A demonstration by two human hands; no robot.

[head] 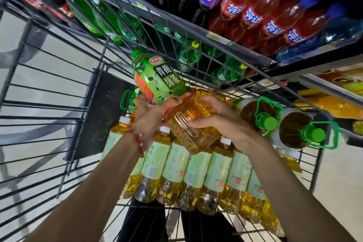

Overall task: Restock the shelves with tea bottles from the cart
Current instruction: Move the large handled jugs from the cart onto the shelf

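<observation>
Green tea bottle (161, 79) held over cart (49, 117) | left hand (150, 117) wraps its middle, right hand (215, 118) cups the base | guessing two hands cos it's heavy

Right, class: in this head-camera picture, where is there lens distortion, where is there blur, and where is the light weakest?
Head view: the wide lens bows the cart wires toward the left edge; the red soda bottles on the shelf are motion-smeared; the big tea bottle, gripped by the left hand and right hand, is sharp; the recess above the shelf is darkest.
</observation>
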